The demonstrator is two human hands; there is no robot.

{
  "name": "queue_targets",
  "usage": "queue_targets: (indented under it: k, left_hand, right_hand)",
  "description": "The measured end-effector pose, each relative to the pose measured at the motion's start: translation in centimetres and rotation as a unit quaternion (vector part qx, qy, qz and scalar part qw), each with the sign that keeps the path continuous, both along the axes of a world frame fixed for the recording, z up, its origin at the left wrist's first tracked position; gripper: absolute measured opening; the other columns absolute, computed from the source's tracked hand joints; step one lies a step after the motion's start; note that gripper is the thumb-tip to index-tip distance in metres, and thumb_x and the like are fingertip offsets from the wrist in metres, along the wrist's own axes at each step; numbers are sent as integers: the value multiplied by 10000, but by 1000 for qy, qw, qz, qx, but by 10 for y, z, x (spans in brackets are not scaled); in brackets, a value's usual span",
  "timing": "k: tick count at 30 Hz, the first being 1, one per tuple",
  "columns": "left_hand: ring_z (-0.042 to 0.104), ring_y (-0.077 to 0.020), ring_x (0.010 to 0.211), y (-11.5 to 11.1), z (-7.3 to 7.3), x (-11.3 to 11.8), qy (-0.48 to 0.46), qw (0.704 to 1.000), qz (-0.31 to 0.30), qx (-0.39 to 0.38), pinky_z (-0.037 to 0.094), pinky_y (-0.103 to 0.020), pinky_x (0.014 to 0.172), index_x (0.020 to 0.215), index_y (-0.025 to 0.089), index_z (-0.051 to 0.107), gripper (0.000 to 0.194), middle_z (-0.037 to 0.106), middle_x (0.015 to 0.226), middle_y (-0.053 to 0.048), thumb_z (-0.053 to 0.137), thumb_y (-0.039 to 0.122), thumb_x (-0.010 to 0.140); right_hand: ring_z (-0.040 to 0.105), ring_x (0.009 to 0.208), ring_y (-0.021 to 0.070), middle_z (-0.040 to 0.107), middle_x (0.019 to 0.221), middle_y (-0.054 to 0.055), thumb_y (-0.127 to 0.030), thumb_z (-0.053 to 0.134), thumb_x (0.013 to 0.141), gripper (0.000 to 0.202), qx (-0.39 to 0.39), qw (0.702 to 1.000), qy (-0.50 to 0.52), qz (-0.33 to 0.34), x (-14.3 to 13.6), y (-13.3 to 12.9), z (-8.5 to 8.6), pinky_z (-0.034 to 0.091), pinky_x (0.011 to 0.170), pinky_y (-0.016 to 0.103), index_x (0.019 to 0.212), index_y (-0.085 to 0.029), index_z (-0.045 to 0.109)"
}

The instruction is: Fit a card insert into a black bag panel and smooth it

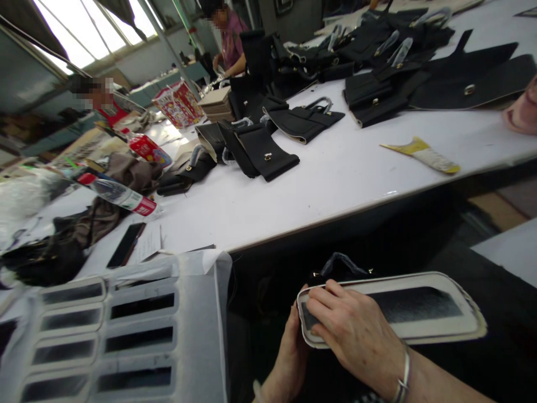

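Note:
A long, rounded bag panel, pale-edged with a black strip along its middle, lies level in front of me. My left hand closes on its left end from the side, with some fingers hidden beneath. My right hand lies over the same end, fingers bent and pressed onto the black strip. Just behind the panel, a black bag's plastic-wrapped handle rises with gold-coloured fittings. The rest of that bag is lost in the dark.
At left, a white-covered surface bears several similar panels. The white table holds black bags, a yellow tube, bottles and a phone. Two people sit beyond; a hand shows at far right.

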State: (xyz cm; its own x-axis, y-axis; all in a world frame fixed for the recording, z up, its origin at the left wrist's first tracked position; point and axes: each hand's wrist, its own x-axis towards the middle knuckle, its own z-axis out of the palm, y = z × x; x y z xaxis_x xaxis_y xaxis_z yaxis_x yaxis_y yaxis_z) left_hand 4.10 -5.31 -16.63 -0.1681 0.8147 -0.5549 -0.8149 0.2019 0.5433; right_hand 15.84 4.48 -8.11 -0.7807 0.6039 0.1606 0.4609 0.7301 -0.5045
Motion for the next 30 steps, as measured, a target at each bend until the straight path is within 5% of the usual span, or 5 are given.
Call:
queue_targets:
  k: [14,19,30]
  left_hand:
    - [480,-321,1340,1,-20,7,82,996,39,16,282,-466,1196,1184,160,697,496,680,1265,-99,669,514,838]
    - [394,-314,1415,-3,-18,8,100,994,13,33,233,-457,1222,1305,186,622,515,560,1441,-84,578,508,907]
    - [399,-294,1416,2,0,13,14,998,23,49,220,-442,1225,1349,210,584,526,542,1463,-52,537,521,927]
  right_hand:
    - [540,951,223,637,1013,-24,-136,704,838,226,0,1000,-2,15,7,-4,-3,378,759,358,997,-254,596]
    - [544,1043,259,633,1169,39,-127,626,875,415,89,994,2,56,16,-4,-7,389,825,379,1253,-293,588]
    - [539,1071,281,616,1230,67,-132,541,895,412,137,985,-21,99,19,-1,-13,403,836,397,1273,-277,611]
